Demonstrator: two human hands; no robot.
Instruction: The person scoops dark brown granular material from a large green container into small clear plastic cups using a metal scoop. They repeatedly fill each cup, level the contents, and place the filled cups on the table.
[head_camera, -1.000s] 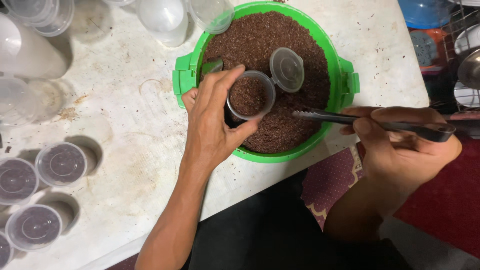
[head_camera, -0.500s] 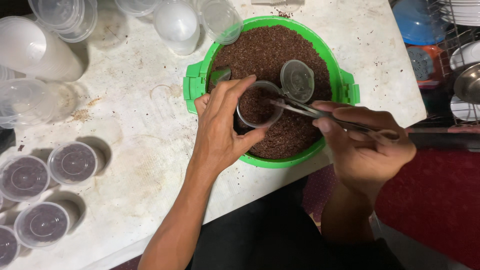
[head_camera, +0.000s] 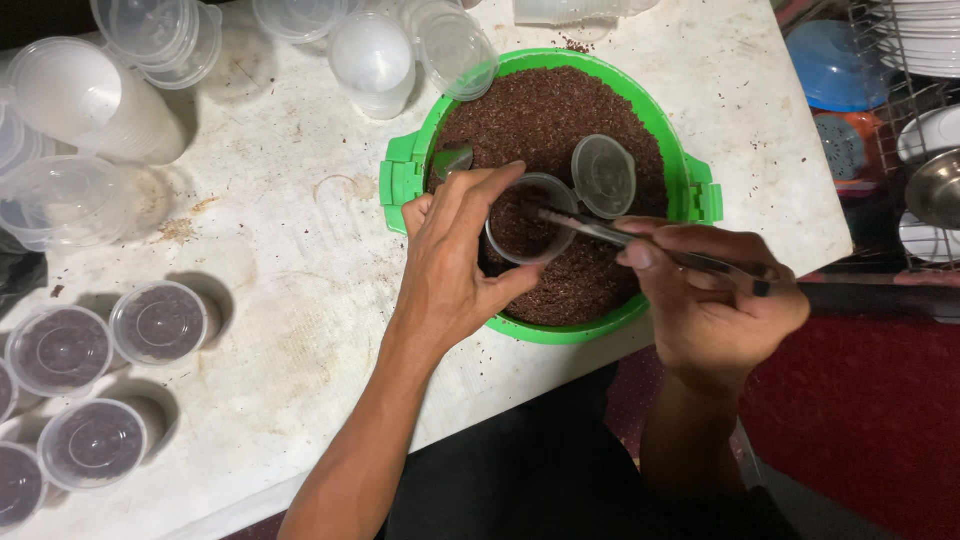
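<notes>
White tabletop, scuffed and stained, dusted with brown crumbs near its left edge; dark floor below, red mat at the right, a dish rack with plates and a blue bowl beyond the table's right edge.

Left hand: fingers curled around a small clear cup, thumb on its near side, fingertips over the far rim. Cup held just above the brown grain, partly filled with it, its hinged lid standing open to the right.

Right hand: fingers closed on the handle of a metal spoon, its tip lying across the cup's mouth.

Green tub: round, with side handles, full of brown grain, seated at the table's near edge, its rim slightly overhanging. A second metal scoop lay half buried by the tub's left handle.

Risks, as judged: grain could slip off the spoon past the narrow cup mouth; mostly it would fall back into the tub, though a tilt of the cup toward the thumb could scatter it on the table. A downward push on the rim might tip the overhanging tub. The open lid could catch grain in its hinge and fail to seal.

Left edge of table: several filled, lidded cups. Far edge: stacks of empty cups.
</notes>
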